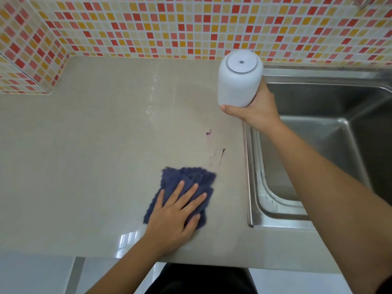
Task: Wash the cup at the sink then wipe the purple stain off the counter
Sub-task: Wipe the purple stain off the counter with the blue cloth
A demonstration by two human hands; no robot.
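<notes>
The tiled wall, a mosaic of red, orange and cream squares, runs behind the sink and on to its left. The pale, glossy table spreads left of the sink and meets its steel rim. The sink itself is a deep steel basin; its inside looks wet, though glare makes that hard to judge.

A dark blue cloth, rumpled and folded, lies on the table left of the sink, near the sink's front corner. The left hand presses flat on the cloth with fingers straight and spread, curled round nothing.

The white cup is upside down at the sink's far left corner, base up, with a small dot at the base's centre. The right hand grips the cup low on its side, thumb across the near face and fingers wrapped behind. The right forearm crosses above the sink's left rim.

The purple stain, a few thin streaks and specks, sits on the table just left of the sink's rim, between cup and cloth and just clear of the cloth's far edge.
</notes>
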